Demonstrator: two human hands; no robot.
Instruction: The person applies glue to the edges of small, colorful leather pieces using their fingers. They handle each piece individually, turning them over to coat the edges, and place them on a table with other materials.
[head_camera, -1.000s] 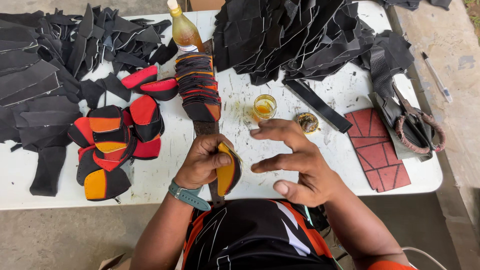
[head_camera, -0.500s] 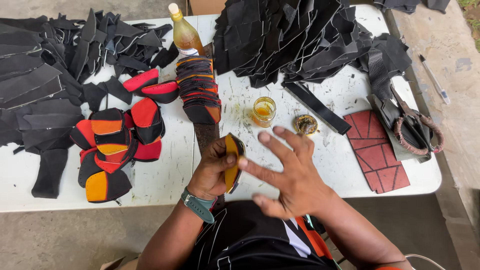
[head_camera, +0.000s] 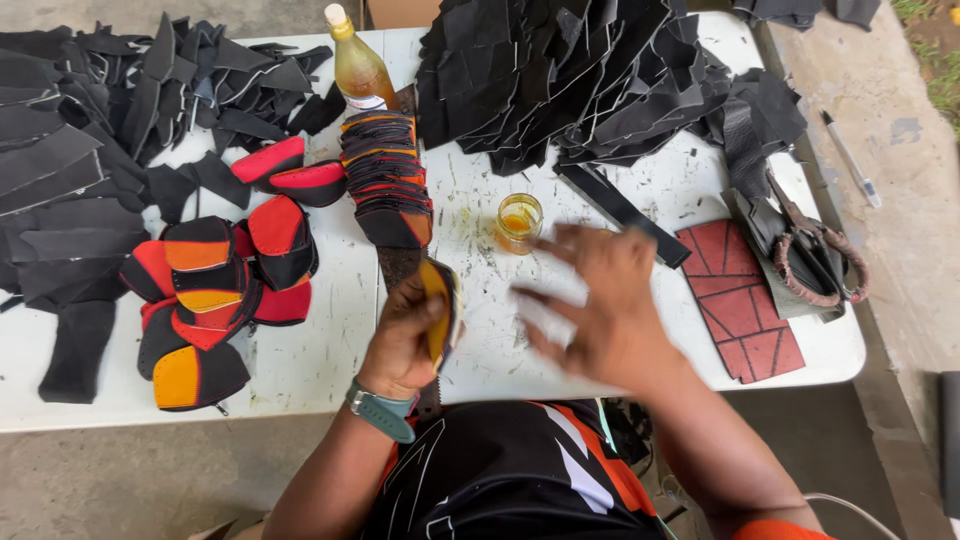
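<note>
Here, a white table (head_camera: 300, 365) carries heaps of black cut pieces (head_camera: 590, 70) at 12 o'clock and a row of stacked orange-edged pieces (head_camera: 385, 180) running down toward the hands. The right hand (head_camera: 600, 305), blurred, hovers with fingers spread at 3 o'clock of the orange-and-black piece (head_camera: 437, 310), apparently just clear of it. The left hand (head_camera: 405, 340) pinches that piece upright from 9 o'clock. A small glass of amber liquid (head_camera: 519, 220) stands at 1 o'clock.

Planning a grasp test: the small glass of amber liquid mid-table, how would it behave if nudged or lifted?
The small glass is open-topped and partly filled, so a push would probably slosh or spill it. Short and upright, it seems unlikely to tip easily. It looks like smooth glass, so possibly slippery and breakable.
</note>
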